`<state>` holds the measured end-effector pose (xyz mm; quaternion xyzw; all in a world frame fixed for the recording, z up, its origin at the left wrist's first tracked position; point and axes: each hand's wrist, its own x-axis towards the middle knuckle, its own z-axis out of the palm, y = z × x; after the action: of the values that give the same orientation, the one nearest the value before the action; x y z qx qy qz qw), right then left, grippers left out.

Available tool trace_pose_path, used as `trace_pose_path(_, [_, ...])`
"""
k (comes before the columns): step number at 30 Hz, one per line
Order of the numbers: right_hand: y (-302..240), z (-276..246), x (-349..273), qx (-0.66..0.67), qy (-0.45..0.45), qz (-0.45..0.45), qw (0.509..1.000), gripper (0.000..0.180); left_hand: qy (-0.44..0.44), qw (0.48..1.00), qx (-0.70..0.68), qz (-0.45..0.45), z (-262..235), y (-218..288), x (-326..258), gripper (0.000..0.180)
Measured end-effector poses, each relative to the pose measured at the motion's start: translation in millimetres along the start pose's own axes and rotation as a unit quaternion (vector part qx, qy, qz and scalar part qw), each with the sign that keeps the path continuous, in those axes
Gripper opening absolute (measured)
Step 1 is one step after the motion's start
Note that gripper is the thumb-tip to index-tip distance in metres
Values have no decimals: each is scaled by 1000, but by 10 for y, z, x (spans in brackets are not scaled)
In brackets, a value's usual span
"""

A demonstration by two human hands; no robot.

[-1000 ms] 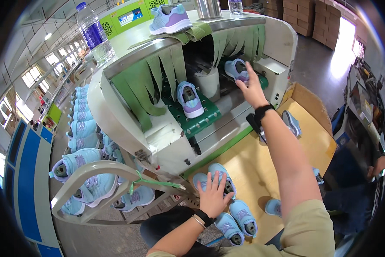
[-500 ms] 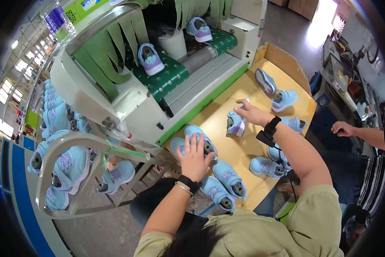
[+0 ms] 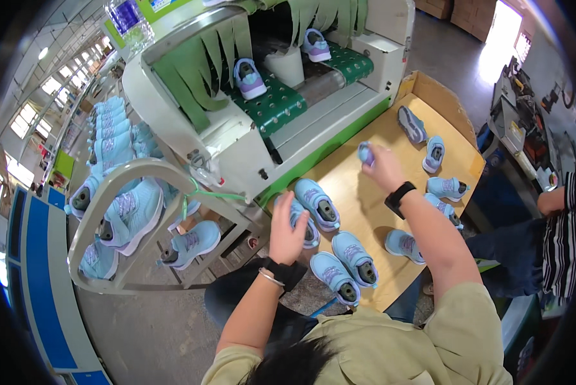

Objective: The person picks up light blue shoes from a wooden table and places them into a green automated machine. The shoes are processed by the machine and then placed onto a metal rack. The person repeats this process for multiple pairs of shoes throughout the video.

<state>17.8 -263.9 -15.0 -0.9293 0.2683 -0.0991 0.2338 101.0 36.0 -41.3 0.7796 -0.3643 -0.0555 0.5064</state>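
My right hand [image 3: 386, 172] grips a small light-blue and lilac shoe [image 3: 365, 154] above the yellow-brown tabletop [image 3: 358, 192]. Most of that shoe is hidden behind my fingers. My left hand [image 3: 287, 232], fingers stretched and thumb apart, rests against a blue shoe [image 3: 307, 232] at the table's left side. Close beside it stands its match [image 3: 318, 204], toe pointing away from me. Nearer to my body are two more shoes, one left [image 3: 335, 278] and one right [image 3: 355, 258], side by side with dark inserts in their openings.
Several blue shoes [image 3: 447, 188] stand at the table's right, and one grey-blue shoe [image 3: 412, 124] lies tilted by the cardboard edge [image 3: 445, 96]. Beyond, a machine's green belt [image 3: 278, 106] carries two shoes. A rack [image 3: 131, 170] full of shoes is left. Another person [image 3: 553, 204] stands right.
My right hand has lifted its shoe off the table. The shoe that was moving at the far right now stands upright. The left-hand pair now lies more evenly side by side. The whole view has shifted.
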Motion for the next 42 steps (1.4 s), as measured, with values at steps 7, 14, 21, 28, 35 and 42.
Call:
trace_pose_path(7, [-1132,-422,-890,488,-31,-203,848,88,62,924,-376,-14,84,986,305,89])
trace_pose_path(14, [-389,420,-558,292,-134,-92,943,84,139,939,-286,133,-99,1443,1103,92])
trace_pose_path(21, [-463,920,-437,208,-156,-112,959,88,277,957,-12,85,190,704,2201,98])
trace_pose_path(28, [-603,-751,-24,273,80,-115,952,73,263,961,5,88,13,538,2117,102])
trace_pose_path(35, [-532,-1155,1806,209,315,-227,898,75,73,992,50,88,225,572,680,90])
trace_pose_path(42, [-432,-802,2163,67,271,-50,959,93,-26,982,167,-81,452,74,-228,99])
